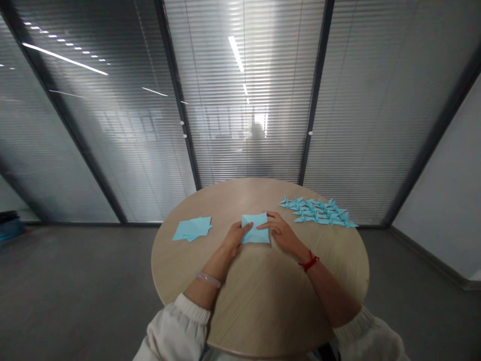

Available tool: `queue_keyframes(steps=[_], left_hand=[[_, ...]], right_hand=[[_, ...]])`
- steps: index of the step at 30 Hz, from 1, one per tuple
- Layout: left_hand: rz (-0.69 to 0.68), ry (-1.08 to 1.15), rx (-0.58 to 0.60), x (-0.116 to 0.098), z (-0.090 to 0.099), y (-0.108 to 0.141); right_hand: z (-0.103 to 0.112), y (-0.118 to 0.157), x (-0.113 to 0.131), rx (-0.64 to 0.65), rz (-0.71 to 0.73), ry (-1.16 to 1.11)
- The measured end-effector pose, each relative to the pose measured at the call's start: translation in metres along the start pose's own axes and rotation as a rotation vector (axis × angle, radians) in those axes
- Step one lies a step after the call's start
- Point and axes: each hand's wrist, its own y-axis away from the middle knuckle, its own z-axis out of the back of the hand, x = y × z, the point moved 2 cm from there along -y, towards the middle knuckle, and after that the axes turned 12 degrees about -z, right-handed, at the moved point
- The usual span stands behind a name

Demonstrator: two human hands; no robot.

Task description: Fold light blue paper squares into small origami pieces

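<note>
Left grip (234, 235), right grip (281, 233) on blue paper (256, 236)

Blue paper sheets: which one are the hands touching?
The sheet between the left hand and right hand; the others lie overlapped in the pile to the left, untouched.

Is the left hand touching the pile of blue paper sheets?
Apart: the head view shows bare wooden tabletop between the left hand and the blue sheets.
</note>
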Motion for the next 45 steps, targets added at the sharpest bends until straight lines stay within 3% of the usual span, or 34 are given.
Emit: queue_keyframes(steps=[8,18,26,33,38,45], left_hand=[[0.006,-0.021,0.034,-0.002,0.004,0.001],[-0.064,-0.186,0.107,0.004,0.008,-0.008],[0.054,-0.161,0.286,0.009,-0.004,-0.005],[0.097,-0.025,0.315,0.006,-0.009,-0.004],[-0.019,-0.218,0.436,0.005,-0.009,-0.003],[-0.068,-0.303,0.453,0.008,-0.009,-0.005]], right_hand=[[0.001,-0.008,0.005,0.057,0.138,0.221],[-0.004,-0.013,0.005,0.109,0.173,0.297],[-0.005,-0.017,-0.003,-0.021,0.081,0.117],[-0.006,-0.014,-0.01,-0.051,-0.043,0.009],[-0.007,-0.016,-0.009,-0.048,-0.106,0.022],[-0.007,-0.016,-0.007,-0.078,-0.218,-0.015]])
